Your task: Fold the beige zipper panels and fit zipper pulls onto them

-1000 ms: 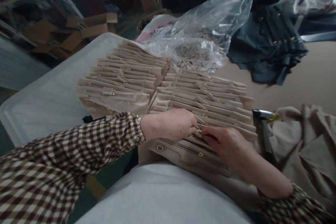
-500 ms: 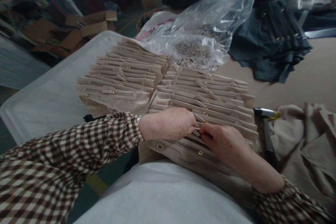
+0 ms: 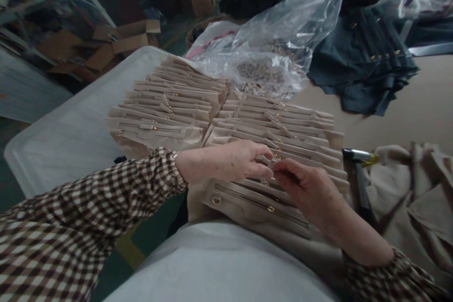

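A row of beige fabric panels lies in front of me, each with a zipper and gold-coloured hardware. My left hand comes in from the left above the nearer panels, with thumb and forefinger curled around a small beige zipper pull. My right hand meets it from the right, its fingertips pinched on the same zipper pull, which is mostly hidden. Below the hands, the nearest panel shows a long zipper, a gold slider and a metal D-ring.
Another row of beige zippered panels lies at the left on a translucent plastic board. Behind is a clear plastic bag of small beige pieces. Dark zippered panels, a yellow-ended tool and crumpled beige fabric are at the right.
Both hands have risen slightly off the panels. My left thumb and forefinger have spread a little. The view has shifted slightly.
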`<state>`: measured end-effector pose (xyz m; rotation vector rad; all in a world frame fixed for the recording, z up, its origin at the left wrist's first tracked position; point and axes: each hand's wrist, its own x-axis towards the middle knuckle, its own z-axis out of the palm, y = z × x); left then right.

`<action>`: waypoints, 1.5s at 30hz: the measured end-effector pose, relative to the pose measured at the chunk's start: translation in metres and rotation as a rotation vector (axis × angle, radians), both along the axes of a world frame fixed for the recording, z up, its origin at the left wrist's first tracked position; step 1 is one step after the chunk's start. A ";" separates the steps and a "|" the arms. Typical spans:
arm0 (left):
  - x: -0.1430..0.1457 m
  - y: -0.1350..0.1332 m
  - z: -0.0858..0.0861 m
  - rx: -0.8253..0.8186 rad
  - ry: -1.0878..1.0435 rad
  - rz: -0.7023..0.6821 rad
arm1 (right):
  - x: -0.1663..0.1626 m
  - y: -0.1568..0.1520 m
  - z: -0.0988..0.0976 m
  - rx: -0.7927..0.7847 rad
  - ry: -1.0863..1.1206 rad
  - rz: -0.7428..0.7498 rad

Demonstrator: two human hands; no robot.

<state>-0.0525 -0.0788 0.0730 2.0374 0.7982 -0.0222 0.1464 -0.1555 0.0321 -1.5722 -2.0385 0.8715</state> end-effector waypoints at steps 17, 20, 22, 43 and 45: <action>0.025 -0.018 -0.014 -0.674 -0.480 0.452 | -0.021 0.006 0.006 -0.348 1.015 -0.213; 0.028 -0.020 -0.012 -0.676 -0.531 0.431 | -0.023 0.003 0.005 -0.423 1.106 -0.234; 0.030 -0.021 -0.008 -0.678 -0.547 0.396 | -0.025 0.000 0.005 -0.414 1.156 -0.239; 0.034 -0.028 -0.011 -0.072 0.020 -0.068 | 0.019 -0.025 -0.001 -0.154 0.179 0.051; 0.034 -0.029 -0.009 -0.021 0.074 -0.120 | 0.019 -0.027 -0.004 -0.125 0.110 0.067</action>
